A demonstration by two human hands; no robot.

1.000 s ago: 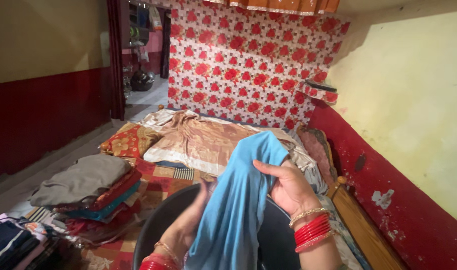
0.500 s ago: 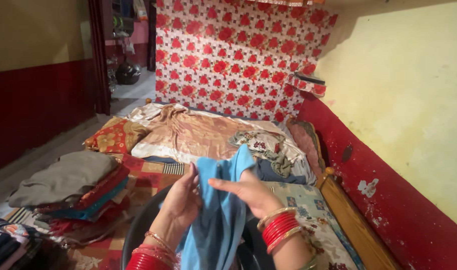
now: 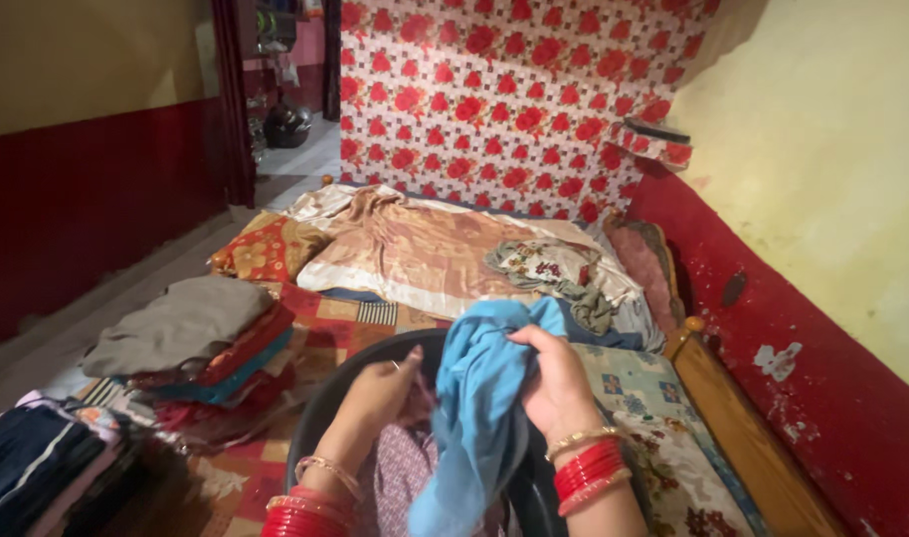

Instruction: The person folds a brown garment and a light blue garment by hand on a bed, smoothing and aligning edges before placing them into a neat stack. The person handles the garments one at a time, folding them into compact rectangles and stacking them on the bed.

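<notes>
A light blue cloth [image 3: 479, 408] hangs bunched over a dark round tub [image 3: 320, 428] at the bottom middle. My right hand [image 3: 554, 383] grips the cloth near its top, with red and gold bangles on the wrist. My left hand [image 3: 380, 388] is just left of the cloth, fingers curled at its edge over the tub; whether it holds the cloth or another garment is hidden. A purple patterned garment [image 3: 400, 477] lies inside the tub under my hands.
A stack of folded clothes [image 3: 191, 343] sits on the bed to the left, with a darker pile [image 3: 32, 462] at the lower left. A tan sheet [image 3: 415, 254] and loose garments [image 3: 549, 273] lie further back. A wooden bed rail [image 3: 743, 438] and red wall run along the right.
The blue cloth has dropped from a raised, spread hold to a bunched one just over the tub. Both hands came down and closer together. The camera view shifted slightly.
</notes>
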